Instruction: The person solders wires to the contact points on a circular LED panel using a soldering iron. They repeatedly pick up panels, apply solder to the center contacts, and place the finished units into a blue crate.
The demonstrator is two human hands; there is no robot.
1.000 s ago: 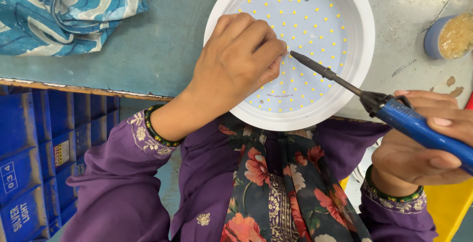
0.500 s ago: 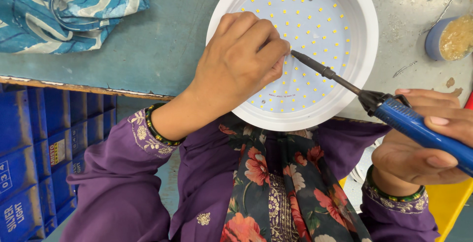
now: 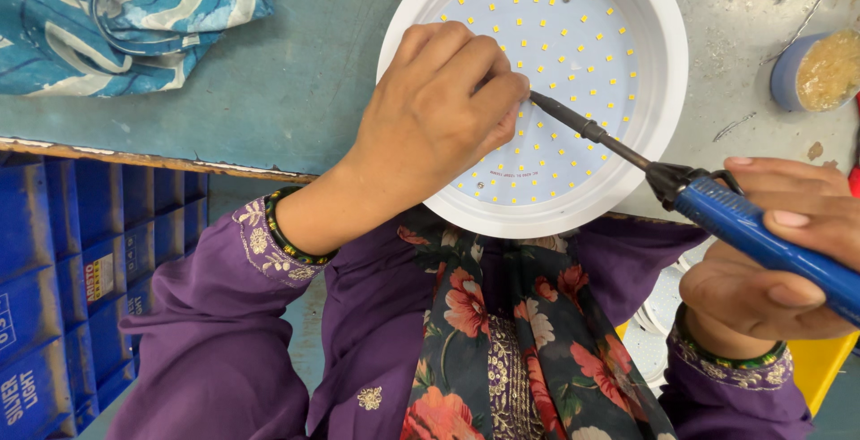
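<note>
Lower left, below the near edge of the surface (image 3: 269,90): blue plastic crates (image 3: 54,261) with ribbed sides, one bearing a small rectangular label (image 3: 100,277) in white, yellow and red, others printed with white lettering (image 3: 25,400). No screens or signs visible.

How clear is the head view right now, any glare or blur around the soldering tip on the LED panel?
Head view: lighting is even and soft, with no glare on the white LED panel; the soldering iron is sharp, its tip hidden behind the left hand, which casts only a faint shadow; the right hand is cropped at the frame edge; no motion blur shows.
</note>
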